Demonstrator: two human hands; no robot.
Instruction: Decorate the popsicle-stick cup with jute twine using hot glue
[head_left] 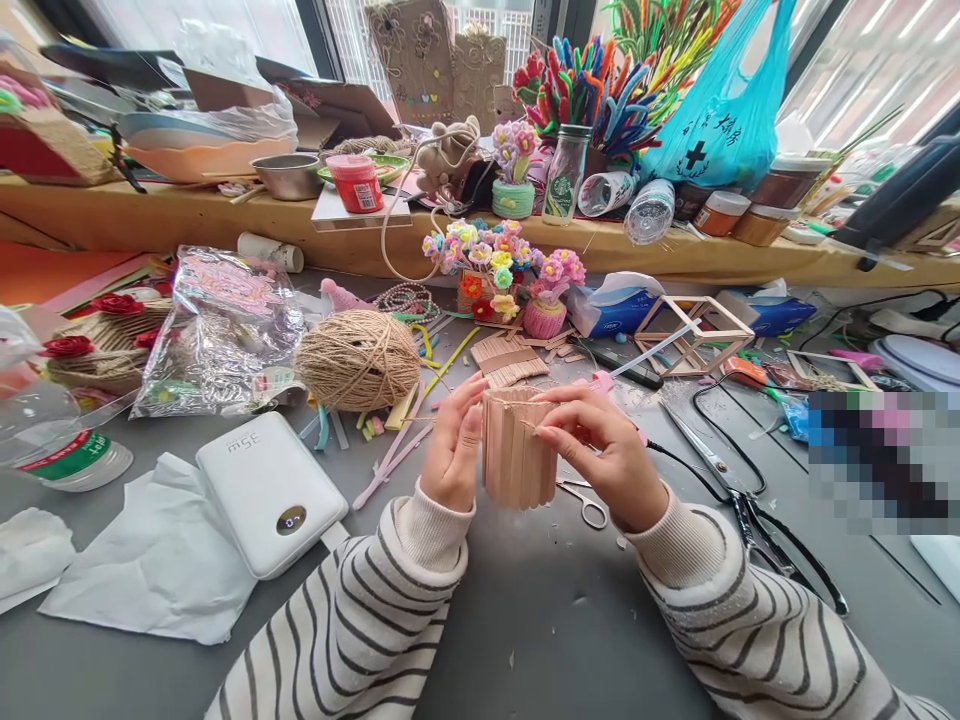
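Observation:
A round cup of upright wooden craft sticks is held just above the grey table in front of me. My left hand is closed around its left side, with the thumb up along the wall. Near the rim on the right, my right hand pinches a thin strand of twine between thumb and forefinger. Twine also runs along the cup's upper edge. The ball of jute twine sits behind my left hand, and a strand stretches between it and the cup. Small scissors lie beside the cup, partly hidden by my right hand.
Large black-handled scissors lie on the right near a black cord. A white power bank and a plastic bottle are on the left. Behind are a bundle of craft sticks, a wooden frame cube and pipe-cleaner flowers.

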